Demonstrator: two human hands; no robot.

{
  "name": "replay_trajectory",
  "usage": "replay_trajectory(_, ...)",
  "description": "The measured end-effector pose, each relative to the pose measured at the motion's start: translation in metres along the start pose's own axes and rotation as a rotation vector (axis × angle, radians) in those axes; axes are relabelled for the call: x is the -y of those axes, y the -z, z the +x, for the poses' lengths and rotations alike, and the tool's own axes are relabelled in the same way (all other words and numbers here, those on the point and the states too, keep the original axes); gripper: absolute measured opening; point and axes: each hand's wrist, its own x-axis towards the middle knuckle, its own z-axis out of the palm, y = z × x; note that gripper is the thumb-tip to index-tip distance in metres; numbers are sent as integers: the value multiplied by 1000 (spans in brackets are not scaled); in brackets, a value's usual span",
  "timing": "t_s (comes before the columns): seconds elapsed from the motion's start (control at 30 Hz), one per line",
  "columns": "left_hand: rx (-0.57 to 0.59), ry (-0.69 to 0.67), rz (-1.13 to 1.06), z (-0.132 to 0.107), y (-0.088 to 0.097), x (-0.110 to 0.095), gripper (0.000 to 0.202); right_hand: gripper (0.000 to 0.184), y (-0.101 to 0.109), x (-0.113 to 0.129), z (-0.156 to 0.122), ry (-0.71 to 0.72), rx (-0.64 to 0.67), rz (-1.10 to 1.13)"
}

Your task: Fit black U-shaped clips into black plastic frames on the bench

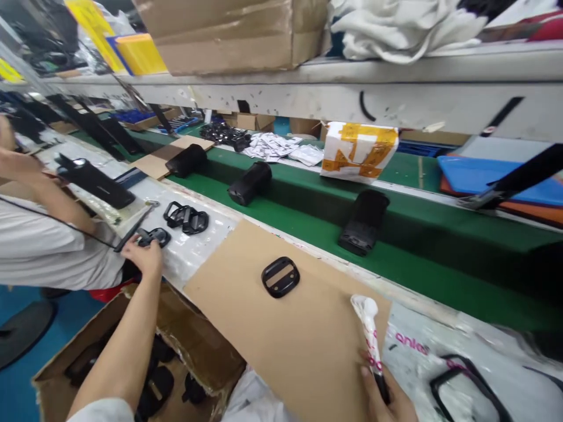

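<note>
My left hand (145,253) reaches out to the left and pinches a black rounded plastic cover (159,236) at the bench edge. Several black ring-shaped frames (187,217) lie just beyond it. In my right hand (387,394), at the lower right, is a hand tool (370,331) with a white rounded head, a shaft wrapped in white tape with pink print, and a black end; its exact kind is unclear. Between the hands, another black rounded frame (280,277) with a slotted middle lies flat on the brown cardboard sheet (246,293).
Black cylindrical housings (364,223) lie along the green conveyor (303,205). Below left stands an open carton (176,305) holding black parts. A co-worker's arm (48,187) is at the left, near a black speaker-like unit (94,180). A white shelf (308,97) crosses above.
</note>
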Motion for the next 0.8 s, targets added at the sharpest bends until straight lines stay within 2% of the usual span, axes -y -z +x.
replay_trajectory(0.07, 84, -24, 17, -18, -3, -6, 33, 68, -4, 3, -7, 14, -69, 0)
replay_trajectory(0.1, 176, -38, 17, -32, -5, -9, 24, 67, -6, 6, -9, 34, -102, -10)
replay_trajectory(0.13, 305, -60, 10, -49, -6, -12, 14, 64, -7, 8, -10, 71, -125, -26)
replay_trajectory(0.17, 464, -91, -6, -68, -8, -16, 13, 60, -8, 12, -11, 120, -135, -47)
replay_trajectory(0.27, 1010, -247, -52, -131, -12, -33, 47, 47, -6, 26, -9, 300, -161, -130)
replay_trajectory(0.33, 1283, -283, -23, -165, -15, -46, 67, 43, -2, 37, -8, 383, -211, -177)
replay_trajectory(0.37, 1370, -262, -7, -178, -18, -52, 74, 42, 2, 41, -9, 417, -216, -199)
replay_trajectory(0.43, 1445, -175, 6, -194, -28, -61, 82, 38, 14, 47, -11, 454, -255, -229)
replay_trajectory(0.53, 1433, -135, 62, -199, -47, -62, 78, 28, 43, 40, -18, 431, -425, -248)
replay_trajectory(0.63, 1446, -334, 176, -200, -61, -53, 57, 27, 71, 19, -23, 348, -579, -272)
replay_trajectory(0.73, 1433, -590, 236, -207, -62, -49, 33, 37, 84, 1, -25, 277, -577, -222)
replay_trajectory(0.8, 1447, -624, 224, -214, -58, -53, 26, 41, 83, 0, -25, 262, -560, -158)
